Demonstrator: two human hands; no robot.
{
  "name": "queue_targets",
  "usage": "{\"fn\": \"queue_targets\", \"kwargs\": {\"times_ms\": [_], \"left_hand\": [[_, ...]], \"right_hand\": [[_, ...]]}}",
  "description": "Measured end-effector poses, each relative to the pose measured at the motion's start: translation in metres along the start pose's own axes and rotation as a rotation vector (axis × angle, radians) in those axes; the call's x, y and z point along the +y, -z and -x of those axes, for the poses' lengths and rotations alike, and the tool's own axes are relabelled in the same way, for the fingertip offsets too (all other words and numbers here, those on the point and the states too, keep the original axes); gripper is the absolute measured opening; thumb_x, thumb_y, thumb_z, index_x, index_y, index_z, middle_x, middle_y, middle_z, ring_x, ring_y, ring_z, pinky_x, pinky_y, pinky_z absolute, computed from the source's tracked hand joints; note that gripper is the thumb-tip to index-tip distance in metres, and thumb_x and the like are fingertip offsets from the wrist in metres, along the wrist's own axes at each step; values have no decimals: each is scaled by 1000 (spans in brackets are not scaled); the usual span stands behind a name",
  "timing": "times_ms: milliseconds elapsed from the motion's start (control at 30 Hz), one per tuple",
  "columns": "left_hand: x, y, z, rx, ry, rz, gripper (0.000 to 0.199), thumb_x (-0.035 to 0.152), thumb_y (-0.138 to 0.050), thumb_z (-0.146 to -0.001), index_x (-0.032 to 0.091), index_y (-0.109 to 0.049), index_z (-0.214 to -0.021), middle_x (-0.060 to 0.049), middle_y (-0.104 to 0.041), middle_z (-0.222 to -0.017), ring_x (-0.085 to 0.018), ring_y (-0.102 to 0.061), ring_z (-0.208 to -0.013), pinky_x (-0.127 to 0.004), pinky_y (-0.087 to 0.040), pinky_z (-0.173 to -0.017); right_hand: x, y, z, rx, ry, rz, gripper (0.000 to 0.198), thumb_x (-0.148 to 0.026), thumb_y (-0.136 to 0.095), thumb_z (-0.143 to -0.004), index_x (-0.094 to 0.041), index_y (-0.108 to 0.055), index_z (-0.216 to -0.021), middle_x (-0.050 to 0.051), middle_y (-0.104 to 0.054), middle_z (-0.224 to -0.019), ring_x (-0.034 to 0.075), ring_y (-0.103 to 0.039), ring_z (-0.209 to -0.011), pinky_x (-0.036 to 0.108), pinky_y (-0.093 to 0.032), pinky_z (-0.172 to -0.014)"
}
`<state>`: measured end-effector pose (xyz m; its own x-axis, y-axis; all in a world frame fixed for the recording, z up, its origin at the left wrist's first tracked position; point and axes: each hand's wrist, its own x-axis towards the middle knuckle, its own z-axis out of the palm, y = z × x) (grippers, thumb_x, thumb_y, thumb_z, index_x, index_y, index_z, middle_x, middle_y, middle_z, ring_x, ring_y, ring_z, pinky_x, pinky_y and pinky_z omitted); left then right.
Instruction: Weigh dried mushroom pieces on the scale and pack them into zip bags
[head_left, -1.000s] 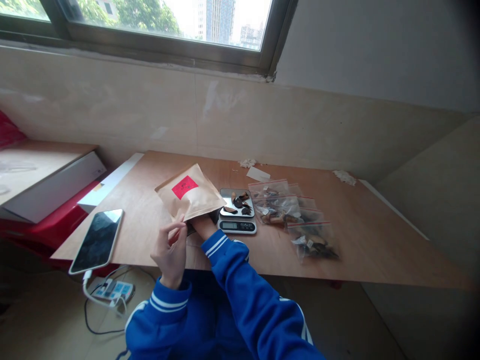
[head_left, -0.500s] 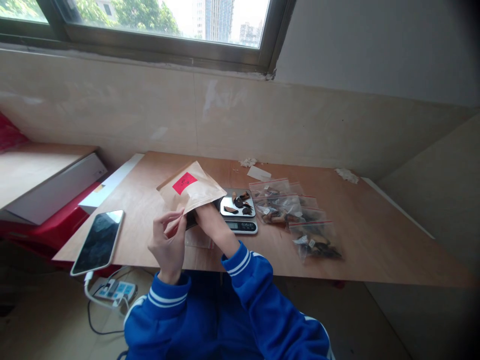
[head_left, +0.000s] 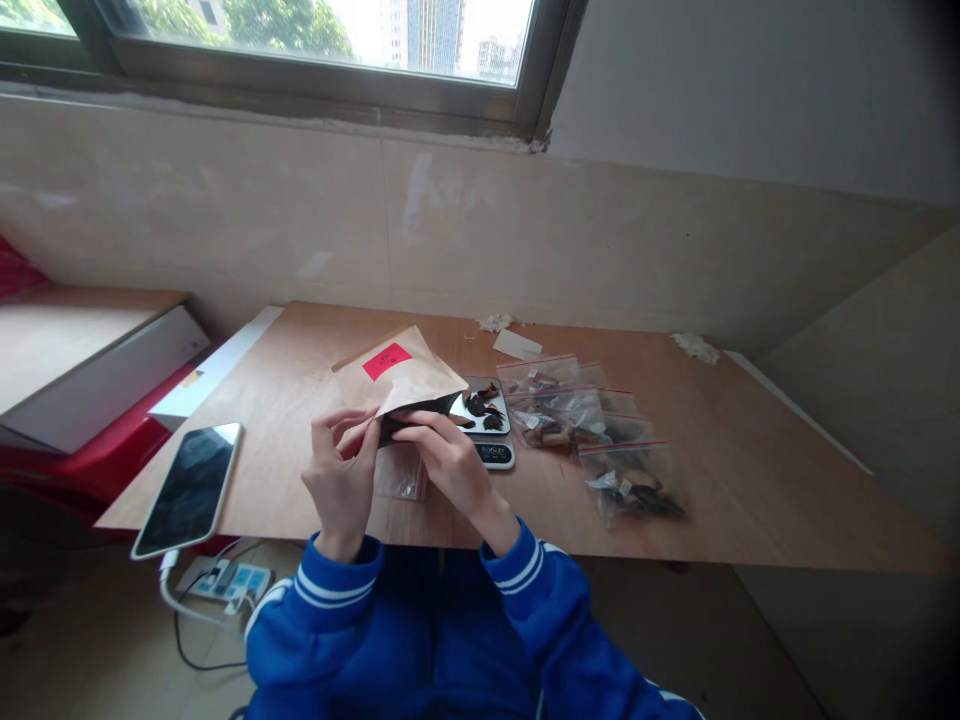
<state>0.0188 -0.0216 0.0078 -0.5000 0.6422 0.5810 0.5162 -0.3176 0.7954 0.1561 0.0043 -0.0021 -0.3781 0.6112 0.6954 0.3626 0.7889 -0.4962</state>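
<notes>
A kraft paper bag (head_left: 420, 373) with a red label tilts over the table, its dark mouth facing me. My left hand (head_left: 345, 465) is closed in a pinch on the left corner of that mouth. At the opening, my right hand (head_left: 450, 460) has its fingers bent together, the tips partly hidden inside; what they hold does not show. Just behind and to the right stands a small digital scale (head_left: 502, 456), partly covered by bag and hand. Several dark, curled dried pieces (head_left: 484, 402) lie on its plate. Under my hands is a clear zip bag (head_left: 401, 475).
Several zip bags of dried pieces (head_left: 634, 485) lie right of the scale. A white card (head_left: 517, 345) and crumbled white bits (head_left: 495, 323) are near the wall. A charging phone (head_left: 189, 490) overhangs the table's left front edge, above a power strip (head_left: 229, 578).
My right hand has drawn back from deep inside the paper bag to its mouth. The bag has shifted slightly right, covering more of the scale.
</notes>
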Motion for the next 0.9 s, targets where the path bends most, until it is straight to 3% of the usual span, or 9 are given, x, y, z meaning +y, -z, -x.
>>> {"fn": "queue_targets", "kwargs": {"times_ms": [200,300,400,467,600,733,900], "left_hand": [[-7,2,-18,-69,-32,-39,21,24,-68,-81,19,-57,-98,-1,-71,-92,-15,-73,-84,-20,-59,-65],[-14,7,-28,-44,-16,-42,24,23,-68,-81,19,-58,-102,-3,-71,-95,-15,-72,-86,-22,-60,-68],[-18,12,-34,23,-4,-58,24,24,-69,-81,17,-59,-102,-4,-72,-96,-16,-72,-89,-23,-61,-69],[-18,14,-35,58,-7,-76,22,24,-69,-81,17,-61,-100,-4,-72,-95,-16,-72,-89,-23,-61,-68],[-17,17,-35,87,-11,-99,21,24,-70,-80,16,-61,-98,-4,-72,-93,-16,-72,-86,-22,-61,-66],[-19,19,-35,100,-11,-105,22,25,-70,-80,16,-62,-98,-3,-72,-92,-16,-72,-85,-23,-61,-66],[-20,20,-35,87,-15,-98,22,25,-71,-80,16,-62,-98,-4,-72,-92,-16,-72,-85,-23,-61,-64]], "right_hand": [[-9,28,8,272,-198,-406,12,-17,-59,-90,-24,-68,-88,3,-68,-101,16,-65,-99,32,-53,-89],[10,36,16,375,-349,-558,1,-23,-67,-85,-22,-67,-86,4,-68,-100,18,-65,-98,33,-54,-87],[45,35,18,448,-550,-585,16,-32,-73,-79,-21,-65,-88,4,-69,-97,18,-67,-88,33,-55,-84],[69,32,15,443,-651,-579,26,-37,-75,-73,-20,-64,-90,5,-69,-96,18,-68,-82,34,-56,-80],[102,23,4,276,-748,-528,32,-39,-73,-69,-18,-65,-91,6,-69,-88,18,-67,-74,34,-57,-72],[115,17,0,199,-793,-361,28,-35,-67,-71,-17,-66,-92,7,-70,-88,19,-66,-72,33,-56,-65],[119,21,6,245,-799,-356,32,-40,-68,-70,-17,-65,-93,9,-70,-91,19,-67,-70,34,-58,-64]]}}
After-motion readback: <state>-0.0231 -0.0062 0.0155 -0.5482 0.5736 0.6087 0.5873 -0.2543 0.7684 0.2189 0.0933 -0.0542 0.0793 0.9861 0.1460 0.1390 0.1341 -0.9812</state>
